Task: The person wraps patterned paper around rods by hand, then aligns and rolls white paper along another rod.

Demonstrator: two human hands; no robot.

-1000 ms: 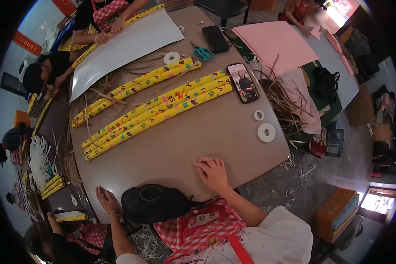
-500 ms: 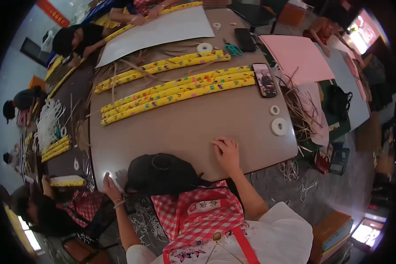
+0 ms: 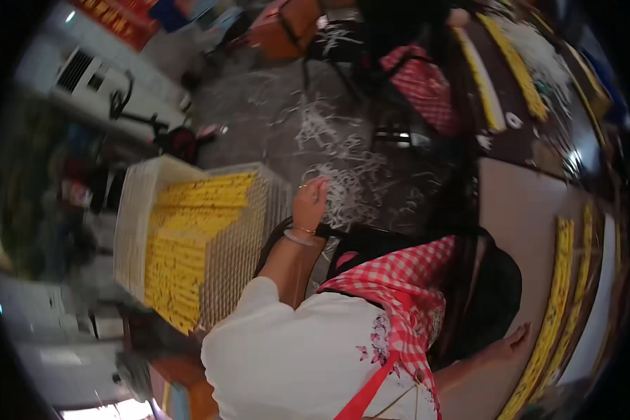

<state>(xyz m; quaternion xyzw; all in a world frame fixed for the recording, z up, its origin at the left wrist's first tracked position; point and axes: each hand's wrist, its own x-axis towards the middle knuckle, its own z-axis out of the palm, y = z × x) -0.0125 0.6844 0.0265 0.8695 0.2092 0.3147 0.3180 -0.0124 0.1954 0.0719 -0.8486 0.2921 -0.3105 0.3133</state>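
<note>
My left hand [image 3: 309, 203], with a bracelet and a ring, is held out over the floor beside a plastic crate [image 3: 134, 234]. Its fingers are loosely stretched, and I see nothing in them. Many yellow patterned rolls [image 3: 178, 259] lie stacked in that crate. Over the table edge is my right hand [image 3: 514, 341], blurred, its fingers slightly bent and apparently holding nothing. Close to it, a few long yellow rolls [image 3: 556, 294] lie on the table [image 3: 518, 203]. A black bag [image 3: 493, 290] sits between my body and the table.
White paper strips [image 3: 346, 189] litter the floor. A person in a red checked apron [image 3: 420, 87] is at another table with yellow rolls [image 3: 514, 63]. An orange box [image 3: 285, 28] stands beyond, and a white air conditioner [image 3: 119, 91] is at upper left.
My view has turned left, away from the table toward the crate. My left hand has moved from the table edge out over the floor; my right hand remains by the table.
</note>
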